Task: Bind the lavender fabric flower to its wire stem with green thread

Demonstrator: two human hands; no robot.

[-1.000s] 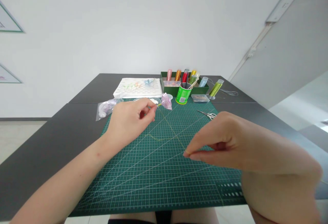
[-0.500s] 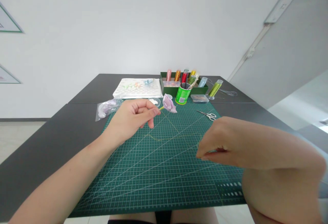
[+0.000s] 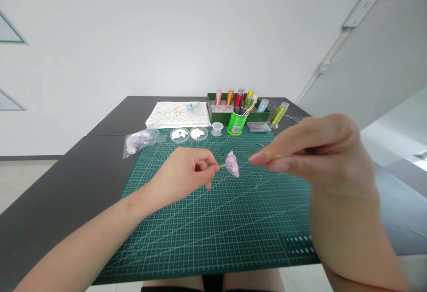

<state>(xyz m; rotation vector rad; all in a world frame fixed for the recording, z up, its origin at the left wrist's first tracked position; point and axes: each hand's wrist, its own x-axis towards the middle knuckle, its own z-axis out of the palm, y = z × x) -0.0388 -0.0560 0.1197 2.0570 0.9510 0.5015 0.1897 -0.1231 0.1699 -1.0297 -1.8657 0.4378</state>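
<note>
Pinching: left hand [image 3: 190,172] is holding lilac flower [image 3: 232,164] by green stem [image 3: 222,166] above cutting mat [image 3: 200,238] | right hand [image 3: 336,138] is pressing fingertips [image 3: 257,158] together, contents unclear, near pale thread [image 3: 257,186] | gripping stem alone is probably sparing flower

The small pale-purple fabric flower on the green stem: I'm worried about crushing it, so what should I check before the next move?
1. Left hand on the green stem, off the pale-purple flower: ok.
2. Right hand apart from the flower: ok.
3. Thin pale thread straight: not ok, curved.
4. Slim metal scissors fully visible: not ok, partly hidden.
5. Stem firmly joined to petals: cannot tell.
</note>
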